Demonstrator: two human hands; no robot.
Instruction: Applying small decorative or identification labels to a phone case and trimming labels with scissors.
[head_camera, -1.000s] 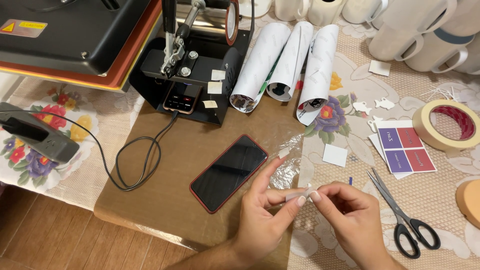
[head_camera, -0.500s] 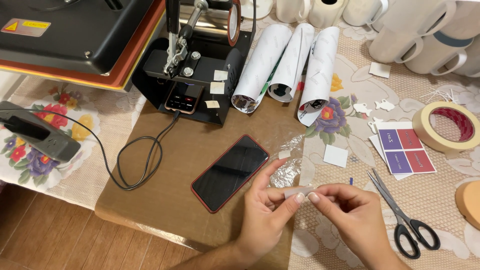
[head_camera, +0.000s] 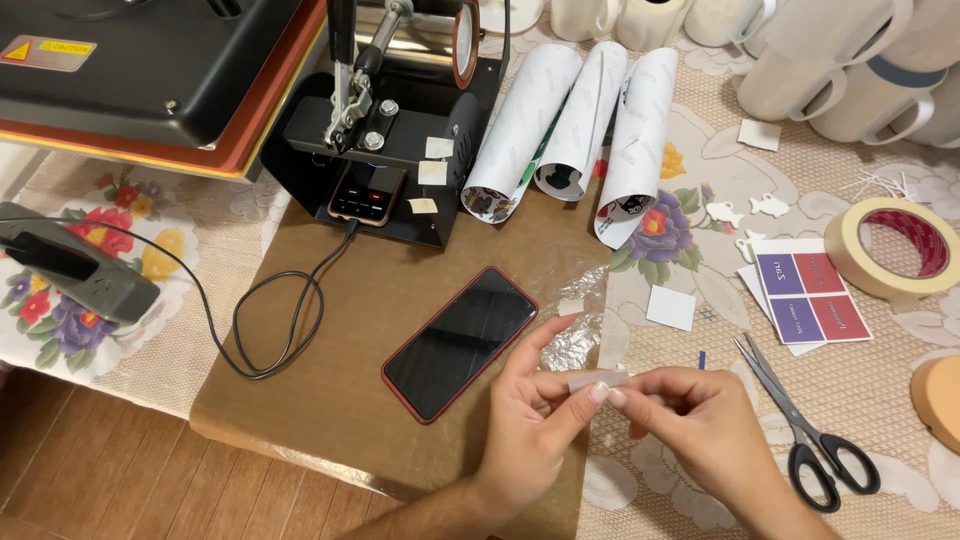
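Working over the brown mat (head_camera: 330, 340) near its front edge, my left hand (head_camera: 530, 415) and right hand (head_camera: 700, 425) pinch a small white strip (head_camera: 598, 380) between fingertips, just right of the phone (head_camera: 460, 342), scissors (head_camera: 800, 425) nearby.

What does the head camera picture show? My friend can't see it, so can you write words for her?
Two bare hands, the left hand and right hand, pinch a small white strip between their fingertips above a brown sheet. A dark phone with a red rim lies beside them, with scissors, a tape roll, paper rolls and a black press machine around.
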